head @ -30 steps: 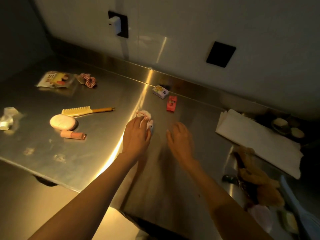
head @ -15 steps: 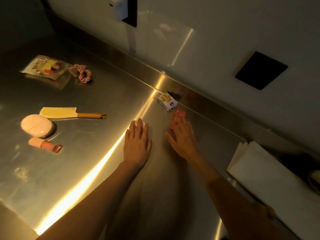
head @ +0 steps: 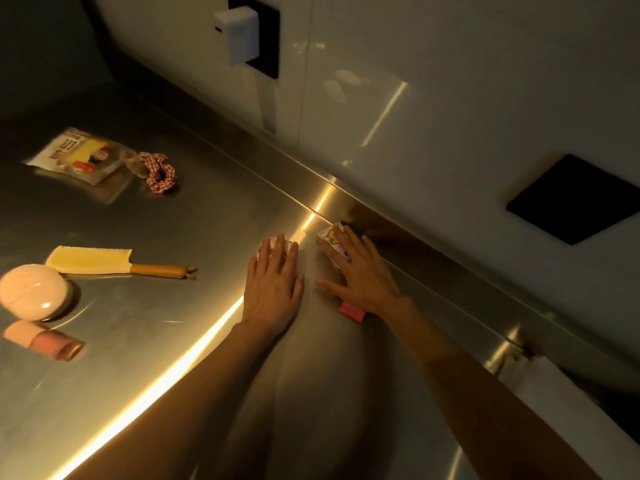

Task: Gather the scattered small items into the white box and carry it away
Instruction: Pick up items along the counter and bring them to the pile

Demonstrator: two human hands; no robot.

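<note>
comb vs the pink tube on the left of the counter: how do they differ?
Colour: the comb is pale yellow with an orange-brown handle; the pink tube is peach at one end and darker pink at the other.
Shape: the comb is flat and toothed with a thin handle; the tube is round and stubby.
Place: the comb lies beyond the round pink case, the tube on its near side.
Both lie on their sides on the steel counter, untouched by either hand.

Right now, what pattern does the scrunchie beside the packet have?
Red-and-white check on the scrunchie, seen in the head view.

Left hand (head: 273, 289) flat on steel counter (head: 173, 209); right hand (head: 363, 278) fingertips on small printed box (head: 329, 237), red packet (head: 352, 311) under its heel
</note>
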